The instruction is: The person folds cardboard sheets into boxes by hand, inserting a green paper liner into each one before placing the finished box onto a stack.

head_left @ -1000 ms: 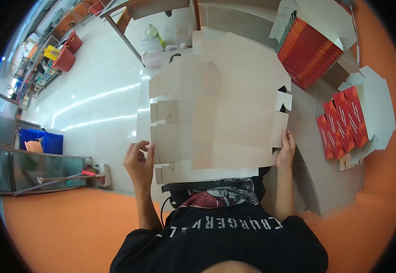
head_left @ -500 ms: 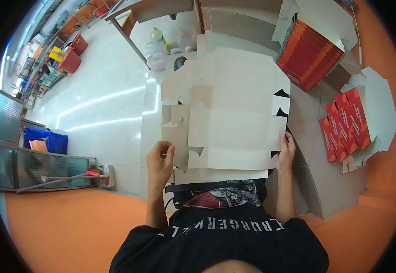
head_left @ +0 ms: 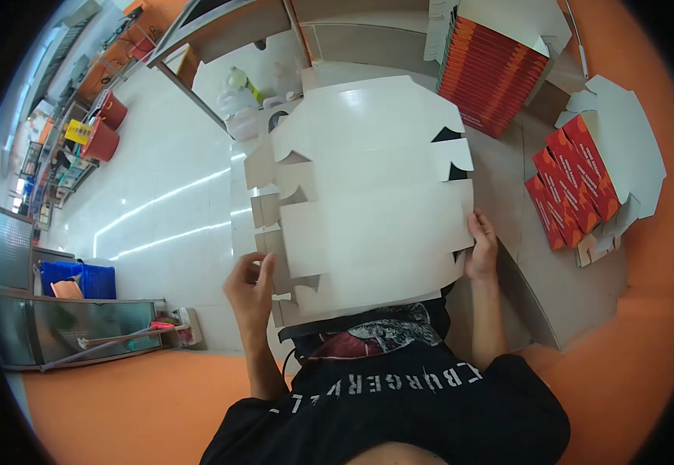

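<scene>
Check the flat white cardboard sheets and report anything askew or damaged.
The top flat white cardboard sheet looks askew: its edges don't line up with the grayish-white cardboard sheet beneath, which sticks out along the side by the left hand. No clear tears show.

Back left: two red tubs [head_left: 101, 143], yellow item [head_left: 79, 132] just beside. Blue crate [head_left: 98, 280] beyond the glass panels [head_left: 96, 335]; long-handled tool [head_left: 124, 338] along their front. Plastic jugs [head_left: 241, 122] (one pinkish, contents unclear) near the metal-legged table [head_left: 192, 99]. Orange floor [head_left: 135, 399] nearest, glossy pale tiles [head_left: 166, 203] past it.
</scene>
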A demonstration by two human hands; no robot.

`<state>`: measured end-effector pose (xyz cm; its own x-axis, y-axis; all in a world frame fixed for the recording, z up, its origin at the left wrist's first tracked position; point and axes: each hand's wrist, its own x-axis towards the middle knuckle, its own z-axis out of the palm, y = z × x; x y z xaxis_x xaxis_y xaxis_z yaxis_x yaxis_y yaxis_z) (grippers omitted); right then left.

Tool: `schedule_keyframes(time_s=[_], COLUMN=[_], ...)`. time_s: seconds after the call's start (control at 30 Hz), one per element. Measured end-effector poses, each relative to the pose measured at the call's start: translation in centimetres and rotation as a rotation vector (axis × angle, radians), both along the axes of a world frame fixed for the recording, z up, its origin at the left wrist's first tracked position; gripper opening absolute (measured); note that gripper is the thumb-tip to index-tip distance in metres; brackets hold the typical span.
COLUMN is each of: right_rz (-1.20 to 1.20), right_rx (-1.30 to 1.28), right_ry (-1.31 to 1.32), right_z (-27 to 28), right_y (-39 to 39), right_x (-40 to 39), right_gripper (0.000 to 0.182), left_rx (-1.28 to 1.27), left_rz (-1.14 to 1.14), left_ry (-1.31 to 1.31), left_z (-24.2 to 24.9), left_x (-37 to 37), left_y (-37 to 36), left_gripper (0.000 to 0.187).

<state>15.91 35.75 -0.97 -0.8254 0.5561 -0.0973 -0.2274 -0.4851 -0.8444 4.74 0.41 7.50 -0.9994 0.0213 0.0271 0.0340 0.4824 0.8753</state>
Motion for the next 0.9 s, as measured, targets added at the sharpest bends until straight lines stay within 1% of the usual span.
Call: schedule_keyframes(time_s=[0.03,0.07,0.1,0.13,0.17,0.2,0.23,0.27,0.3,0.37,0.4,0.43,0.5,0.53,0.57,0.63,0.73,0.83,0.87,0.9], right_rz=[0.007,0.016,0.023,0.061,0.085,0.123,0.164,0.258,0.317,0.343,0.346,0.330,0.314,0.270,0.143,0.124,0.118,0.272,0.285,0.314], right_rx=[-0.026,-0.051,-0.073,-0.035,0.154,0.176,0.192,0.171,0.095,0.208,0.226,0.199,0.414,0.511,0.929,1.004,1.072,0.897,0.796,0.726], right_ry=[0.003,0.006,0.013,0.026,-0.062,-0.040,-0.027,-0.003,0.026,-0.091,-0.067,-0.150,-0.195,-0.242,-0.164,-0.250,-0.187,-0.201,-0.101,-0.093], right_z=[0.7,1.5,2.0,1.7,1.9,2.1,2.4,2.7,2.9,2.8,3.5,2.9,2.1,2.3,2.7,3.3,3.0,4.7,4.4,4.5], right_y=[-0.7,-1.6,-2.1,-2.3,-2.5,-2.8,-3.2,-3.3,-3.7,-4.8,-5.7,-6.2,-7.5,-8.3,-8.7,-9.4,-9.4,-8.7,-8.2,-7.8], right_x=[-0.2,-0.4,-0.5,-0.6,-0.3,-0.5,-0.5,-0.5,-1.0,-2.0,-2.7,-3.4,-4.3,-4.4,-4.6,-4.7,-5.1,-4.7,-4.7,-4.6], right_gripper=[0.026,0.026,0.025,0.026,0.030,0.032,0.034,0.036,0.035,0.026,0.015,0.015,0.022,0.023,0.022,0.025,0.022,0.021,0.020,0.020], left_rx=[0.032,0.145,0.204,0.267,0.332,0.137,0.046,-0.047,-0.142,-0.269,-0.333,-0.398,-0.443,-0.404,-0.364,-0.251,-0.056,0.048,0.070,0.092], left_rz=[-0.046,-0.068,-0.066,-0.067,-0.070,-0.080,-0.091,-0.102,-0.113,-0.173,-0.199,-0.221,-0.316,-0.337,-0.360,-0.423,-0.499,-0.542,-0.573,-0.606], left_ry=[-0.017,-0.195,-0.148,-0.094,-0.036,-0.042,0.041,0.120,0.196,0.294,0.345,0.304,0.298,0.250,0.205,0.117,0.023,-0.048,-0.090,-0.131], left_z=[0.7,1.9,1.9,1.8,1.8,1.6,1.1,0.7,0.9,0.3,0.1,0.9,-1.1,-1.4,-1.5,-1.4,-1.1,-1.4,-1.3,-1.2], left_x=[0.1,0.6,0.6,0.5,0.3,-0.2,-0.2,-0.3,-0.1,0.3,0.6,1.4,1.2,1.1,0.8,0.4,0.1,-0.3,-1.0,-1.7], left_y=[0.8,1.8,2.3,2.7,3.0,2.2,2.2,2.2,2.6,3.9,4.8,5.9,6.7,6.7,6.7,7.0,8.9,10.9,11.0,11.0], left_gripper=[0.017,0.017,0.017,0.017,0.017,0.013,0.013,0.013,0.013,0.016,0.018,0.024,0.031,0.031,0.032,0.032,0.030,0.027,0.027,0.027])
